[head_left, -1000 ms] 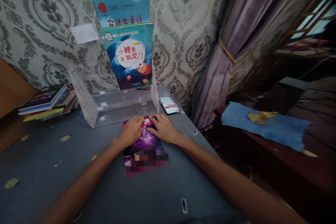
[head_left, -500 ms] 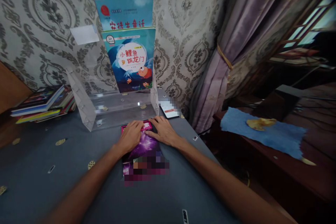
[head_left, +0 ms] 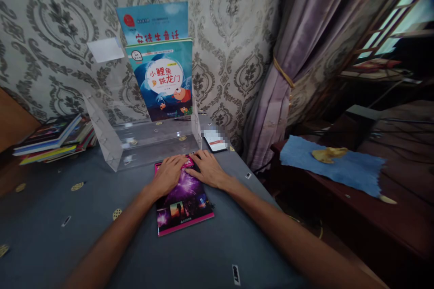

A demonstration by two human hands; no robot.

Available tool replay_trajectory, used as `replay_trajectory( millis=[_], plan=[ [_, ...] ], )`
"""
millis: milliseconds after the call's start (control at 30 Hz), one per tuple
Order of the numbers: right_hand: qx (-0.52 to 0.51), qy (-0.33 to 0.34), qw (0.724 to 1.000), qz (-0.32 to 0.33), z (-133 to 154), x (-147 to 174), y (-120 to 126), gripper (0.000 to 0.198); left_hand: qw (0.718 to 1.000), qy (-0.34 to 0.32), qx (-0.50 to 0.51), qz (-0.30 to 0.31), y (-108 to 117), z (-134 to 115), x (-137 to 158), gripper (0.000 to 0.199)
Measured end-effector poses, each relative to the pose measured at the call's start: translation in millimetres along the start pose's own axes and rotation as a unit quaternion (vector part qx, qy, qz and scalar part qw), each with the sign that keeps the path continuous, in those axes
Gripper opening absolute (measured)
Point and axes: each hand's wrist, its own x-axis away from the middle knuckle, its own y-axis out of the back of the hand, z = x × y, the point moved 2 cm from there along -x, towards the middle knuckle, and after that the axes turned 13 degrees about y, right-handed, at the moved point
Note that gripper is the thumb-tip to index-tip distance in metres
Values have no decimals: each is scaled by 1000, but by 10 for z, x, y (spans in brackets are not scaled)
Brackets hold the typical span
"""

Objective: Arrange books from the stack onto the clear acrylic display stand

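A book with a purple and pink cover [head_left: 190, 198] lies flat on the grey-blue tabletop. My left hand [head_left: 168, 174] rests palm-down on its upper left part, fingers stretched out. On its upper right part lies my right hand [head_left: 207, 169], also flat with the fingers apart. Both hands cover most of the title. Just beyond stands a clear acrylic book rack [head_left: 158, 146], whose tiers hold two blue books at the back. The front one [head_left: 164, 79] has a cartoon fish cover; the rear one [head_left: 154, 22] is partly hidden by it.
A pile of books [head_left: 54, 140] sits at the left by the wall. A phone [head_left: 215, 140] lies right of the rack. Past the table's right edge, a blue cloth [head_left: 332, 167] with a yellowish object [head_left: 328, 154] lies on a dark red surface, beside a tied curtain [head_left: 267, 99].
The view has shifted slightly, so the scene sits a little further left. My hands stay flat on the purple book, with no visible change in their hold.
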Motion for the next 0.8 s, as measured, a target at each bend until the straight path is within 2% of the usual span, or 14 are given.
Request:
replay_trajectory(
  millis=[233, 533, 800],
  plan=[
    [-44, 51, 998, 4, -81, 35, -2, 73, 1000, -7, -22, 5, 34, -21, -2, 46],
    [-54, 46, 997, 11, -85, 36, -12, 78, 999, 8, -42, 11, 55, -135, 9, 46],
    [-72, 75, 995, 11, -151, 66, 0, 80, 997, -31, 0, 67, 158, -172, 109, 41]
  ],
)
